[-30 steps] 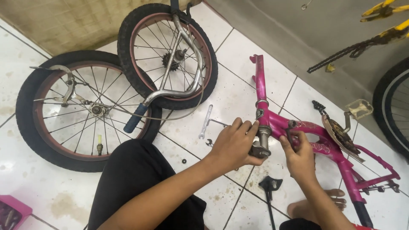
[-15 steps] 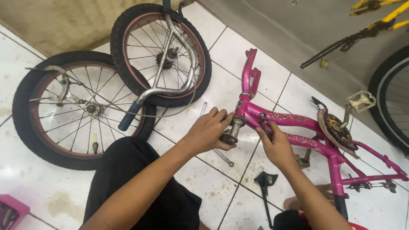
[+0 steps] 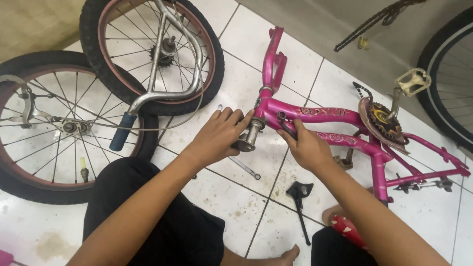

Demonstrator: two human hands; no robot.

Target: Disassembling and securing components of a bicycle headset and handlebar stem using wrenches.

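Observation:
A pink child's bicycle frame lies on the white tiled floor, fork pointing away from me. My left hand is shut around the grey metal stem that sticks out of the head tube. My right hand grips the frame's tubes just behind the head tube, with a dark tool-like piece under its fingers. The crank with its chainring and a white pedal sits further right on the frame.
Two spoked wheels lie at the left, with a chrome handlebar and blue grip across them. A spanner and a black kickstand lie on the tiles. Another bicycle's tyre stands at the right.
The frame has shifted left and turned more upright in view. Both hands stayed on it, the left still at the stem, the right still behind the head tube.

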